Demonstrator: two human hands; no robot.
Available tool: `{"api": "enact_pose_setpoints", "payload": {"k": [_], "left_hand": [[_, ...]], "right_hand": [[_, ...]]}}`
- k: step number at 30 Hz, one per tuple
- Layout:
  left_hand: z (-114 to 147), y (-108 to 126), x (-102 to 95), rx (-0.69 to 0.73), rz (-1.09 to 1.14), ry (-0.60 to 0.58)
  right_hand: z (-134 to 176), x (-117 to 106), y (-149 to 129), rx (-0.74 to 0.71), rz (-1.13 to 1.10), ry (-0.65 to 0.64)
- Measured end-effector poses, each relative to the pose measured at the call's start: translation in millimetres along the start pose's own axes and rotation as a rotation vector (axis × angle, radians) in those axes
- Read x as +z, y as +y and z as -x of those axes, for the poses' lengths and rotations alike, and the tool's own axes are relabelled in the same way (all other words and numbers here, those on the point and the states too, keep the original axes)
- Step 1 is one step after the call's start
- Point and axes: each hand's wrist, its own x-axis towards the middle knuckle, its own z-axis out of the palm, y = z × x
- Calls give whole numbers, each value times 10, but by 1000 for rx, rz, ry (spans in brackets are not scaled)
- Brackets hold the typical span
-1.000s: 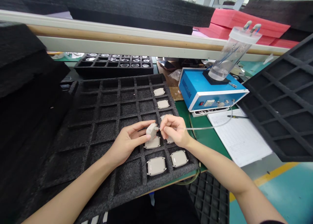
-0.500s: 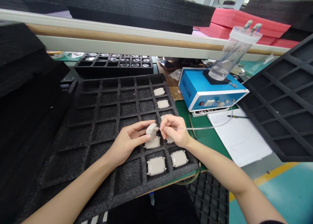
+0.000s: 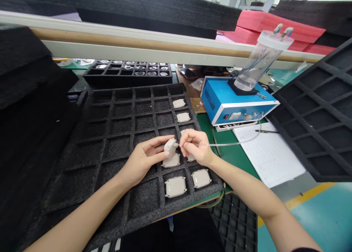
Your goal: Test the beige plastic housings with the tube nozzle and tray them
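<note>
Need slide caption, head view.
Left hand holds a beige case above a black tray; right hand holds a clear tube at its edge.

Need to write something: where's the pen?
In the head view, the pen lies on the right, on the sheet's far end, near the blue machine and the tilted black tray.

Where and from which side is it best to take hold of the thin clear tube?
Probably pinch the clear tube just behind its tip, from the right, as the right hand does: it is thin and curves to the blue machine, so a short free end should wobble less.
</note>
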Motion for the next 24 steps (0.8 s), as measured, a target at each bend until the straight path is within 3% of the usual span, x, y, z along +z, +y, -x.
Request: {"api": "enact_pose_setpoints", "payload": {"k": [24], "left_hand": [[-6, -20, -21, 14, 6, -35]], "right_hand": [[3, 0, -3, -19, -3, 0]]}}
